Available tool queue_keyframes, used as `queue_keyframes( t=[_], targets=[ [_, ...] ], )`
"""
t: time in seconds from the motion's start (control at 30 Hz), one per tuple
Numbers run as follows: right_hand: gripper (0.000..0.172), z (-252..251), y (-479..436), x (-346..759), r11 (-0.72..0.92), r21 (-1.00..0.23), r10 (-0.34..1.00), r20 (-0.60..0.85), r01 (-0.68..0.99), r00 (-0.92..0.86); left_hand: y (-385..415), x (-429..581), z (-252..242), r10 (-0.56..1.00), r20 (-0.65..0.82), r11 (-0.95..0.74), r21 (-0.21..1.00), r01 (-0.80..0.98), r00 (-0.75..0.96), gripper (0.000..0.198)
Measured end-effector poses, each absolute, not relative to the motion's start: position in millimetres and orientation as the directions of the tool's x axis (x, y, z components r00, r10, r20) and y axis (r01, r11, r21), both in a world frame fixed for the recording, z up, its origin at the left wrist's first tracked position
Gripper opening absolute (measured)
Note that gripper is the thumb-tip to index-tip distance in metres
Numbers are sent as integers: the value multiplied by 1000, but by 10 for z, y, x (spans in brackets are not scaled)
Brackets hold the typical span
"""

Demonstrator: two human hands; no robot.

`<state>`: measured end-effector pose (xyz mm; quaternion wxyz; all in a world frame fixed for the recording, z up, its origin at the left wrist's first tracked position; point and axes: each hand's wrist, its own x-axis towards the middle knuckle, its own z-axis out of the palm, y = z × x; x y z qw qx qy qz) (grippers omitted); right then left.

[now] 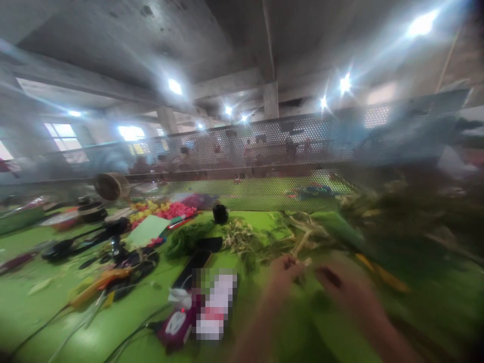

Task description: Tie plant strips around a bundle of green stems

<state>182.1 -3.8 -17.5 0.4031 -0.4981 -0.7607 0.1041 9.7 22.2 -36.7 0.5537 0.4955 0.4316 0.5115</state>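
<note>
Head cam's pretty smeared; left hand (pixel 284 267) and right hand (pixel 342 282) sit close together over the green table (pixel 49 312), both at a pale leafy stem (pixel 308 237) just beyond them; honestly can't tell if the fingers are pinched or loose; pink and yellow flowers (pixel 166 209) piled far left by the mesh screen (pixel 264 146).

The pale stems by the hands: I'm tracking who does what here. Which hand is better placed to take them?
Probably the left hand: its fingers seem to touch the pale stems, though blurred.
</note>
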Motion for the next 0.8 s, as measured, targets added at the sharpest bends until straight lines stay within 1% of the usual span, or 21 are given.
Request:
queue_keyframes(
  t=[0.13,0.23,0.3,0.47,0.6,0.7,0.77,0.8],
  targets=[
    [14,-177,-42,1864,536,-391,779,571,748,-259,281,27,-435,992,106,-114,983,146,62,25],
    [18,-166,-60,1862,585,-312,738,588,749,-331,275,30,-448,983,170,-181,953,244,68,20],
    [18,-148,-73,1857,602,-306,723,601,737,-341,264,40,-437,980,185,-198,940,277,73,17],
    [18,-112,-92,1853,616,-333,719,607,714,-338,218,36,-380,976,195,-216,900,380,93,9],
    [16,-105,-75,1863,639,-374,717,607,672,-343,134,19,-297,957,203,-275,860,430,206,10],
    [17,-85,-41,1879,610,-489,764,572,623,-298,69,12,-207,901,201,-355,850,388,385,6],
    [19,-81,-19,1881,553,-584,813,534,594,-232,45,10,-155,865,163,-339,887,313,474,7],
    [19,-88,-12,1876,519,-625,837,511,582,-197,41,12,-139,861,143,-298,920,256,489,11]
  ],
)
